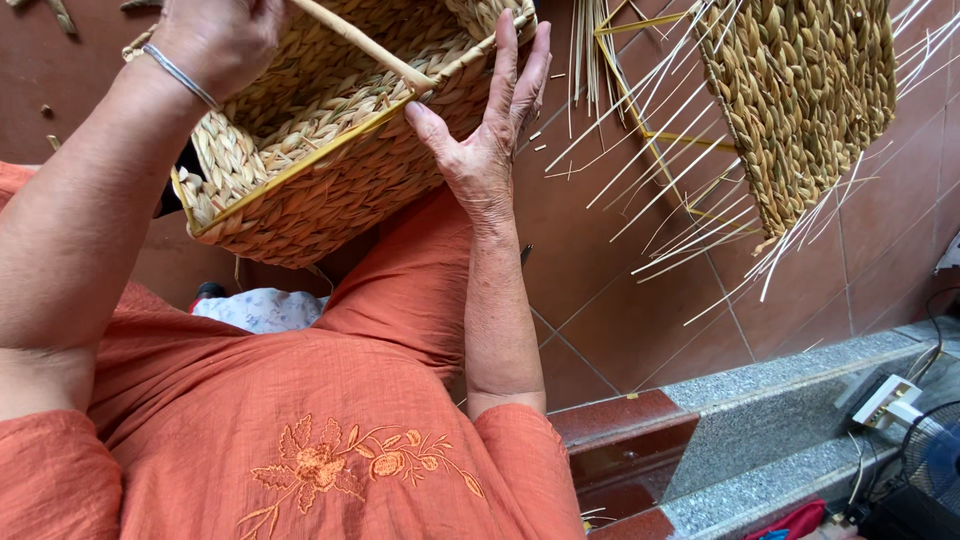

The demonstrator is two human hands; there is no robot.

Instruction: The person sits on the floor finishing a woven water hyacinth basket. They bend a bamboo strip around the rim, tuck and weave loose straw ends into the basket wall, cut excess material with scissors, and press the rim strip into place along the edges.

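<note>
Left hand: upper left, wrist with a thin metal bangle, resting on the far rim of the woven basket. Fingers run out of view at the top edge; cannot tell whether they are spread or closed.

Woven basket: rectangular, plaited from tan rush over a yellow wire frame, held above the lap in orange cloth, tilted so its open mouth faces the person. Long axis runs from lower left to upper right. Judged light, fairly stiff at the wired rim, springy in the walls, rough rather than slippery; best taken by the rim or a corner.

Pale stick: lies slantwise across the basket mouth, lower end at the rim near the right thumb.

Right hand: at the basket's right corner, fingers straight and close together, flat against the outer wall, thumb pressed on the rim.

Half-woven panel: upper right, on a yellow wire frame, loose pale strands fanning out, over the red tiled floor.

Fan: lower right corner.
</note>
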